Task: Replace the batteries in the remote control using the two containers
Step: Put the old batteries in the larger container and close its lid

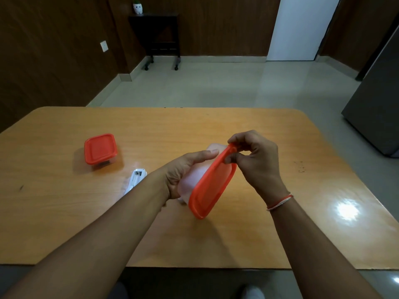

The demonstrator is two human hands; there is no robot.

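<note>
On the wooden worktop [64,212], far left, sits a closed orange-lidded container [100,151]; right of it lies the white remote [136,178], battery bay open. Centre, lifted and tilted, a clear container [194,175] is cupped by the left hand [183,171]. Right hand [257,160], grip pinching the lid [212,182] corner; peel gently, keeping the tub steady so nothing spills.

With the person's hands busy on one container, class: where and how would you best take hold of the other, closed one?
Grip the small clear container with the orange lid across two opposite sides, from above. It stands upright on the wooden table, apart from everything.
</note>
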